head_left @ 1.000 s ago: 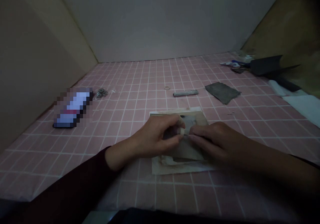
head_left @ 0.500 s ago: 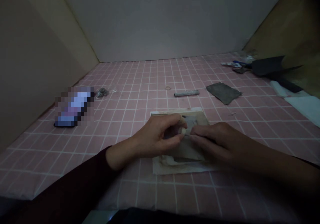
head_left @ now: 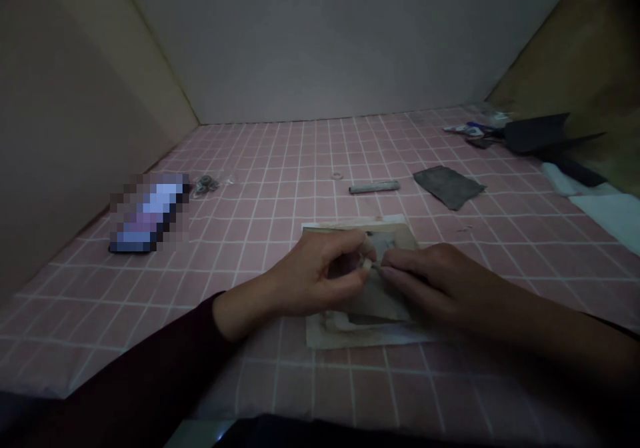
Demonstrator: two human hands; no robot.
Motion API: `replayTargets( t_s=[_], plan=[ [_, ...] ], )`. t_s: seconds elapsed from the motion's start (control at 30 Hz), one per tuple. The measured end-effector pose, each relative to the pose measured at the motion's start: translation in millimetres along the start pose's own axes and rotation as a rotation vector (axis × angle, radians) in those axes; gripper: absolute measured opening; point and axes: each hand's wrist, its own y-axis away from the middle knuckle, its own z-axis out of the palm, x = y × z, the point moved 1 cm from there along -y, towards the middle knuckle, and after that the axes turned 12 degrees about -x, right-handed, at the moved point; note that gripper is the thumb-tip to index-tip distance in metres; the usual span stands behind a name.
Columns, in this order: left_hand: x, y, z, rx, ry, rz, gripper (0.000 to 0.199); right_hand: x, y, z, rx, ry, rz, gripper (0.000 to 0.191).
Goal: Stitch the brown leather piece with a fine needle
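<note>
Nearest, across the lower middle of the frame, worn paper sheets (head_left: pixel 330 339) lie flat on the checked cloth (head_left: pixel 250 201). They look thin and limp, likely to crease or tear, and are best lifted by the bare lower edge; the paper is cream with brown smudges, around a greyish inner sheet.

Just above them, at the centre of the frame, the left hand (head_left: pixel 300 271) grasps a small pale ring (head_left: pixel 367 264) between thumb and fingers. The ring should be very light and stiff, perhaps brittle if its wall is thin, and easy to let slip; its outer rim is the natural place to pinch. It is cream-coloured, and its finish is too dim to judge. The right hand (head_left: pixel 440 278) has thumb and forefinger closed on a thin tool (head_left: pixel 377 267), whose narrow tip reaches the ring; most of it is hidden, so its kind cannot be told. It probably calls for a light grip close to the tip.

Farther up, a grey rolled tube (head_left: pixel 374 187) lies on its side, seemingly light and best held round its middle. A dark grey sheet (head_left: pixel 449 187) with ragged edges sits to its right, possibly abrasive paper. A loose pale ring (head_left: pixel 337 176) rests flat near the upper centre, similar in colour to the held one.
</note>
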Motion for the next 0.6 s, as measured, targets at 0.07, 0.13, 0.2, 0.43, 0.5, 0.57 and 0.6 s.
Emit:
replayTargets(
  t_s=[0.07,0.13,0.2,0.43,0.5,0.57,0.6],
  plan=[
    [-0.9,0.0,0.1,0.012,-0.008,-0.012,0.012,-0.2,0.3,1.0,-0.005,-0.005,0.003,0.031],
    [-2.3,0.1,0.1,0.031,-0.024,-0.007,0.013,-0.8,1.3,1.5,0.002,-0.009,0.012,0.032],
    [-3.5,0.1,0.0,0.046,-0.05,0.005,0.013,-1.7,2.4,0.5,0.013,-0.027,0.021,0.032],
    [-0.1,0.5,0.6,0.032,-0.143,0.126,0.016,-3.1,4.4,-8.7,-0.2,-0.567,0.005,0.041],
    [0.4,1.0,0.4,0.039,-0.145,0.124,0.016,-3.1,4.4,-8.6,-0.175,-0.506,0.01,0.042],
    [-0.3,1.4,-0.1,0.038,-0.125,0.095,0.015,-3.0,4.1,-6.6,-0.091,-0.321,0.024,0.038],
    [-1.0,1.5,-0.5,0.042,-0.109,0.075,0.015,-2.8,3.9,-5.3,-0.05,-0.228,0.03,0.036]
  ],
)
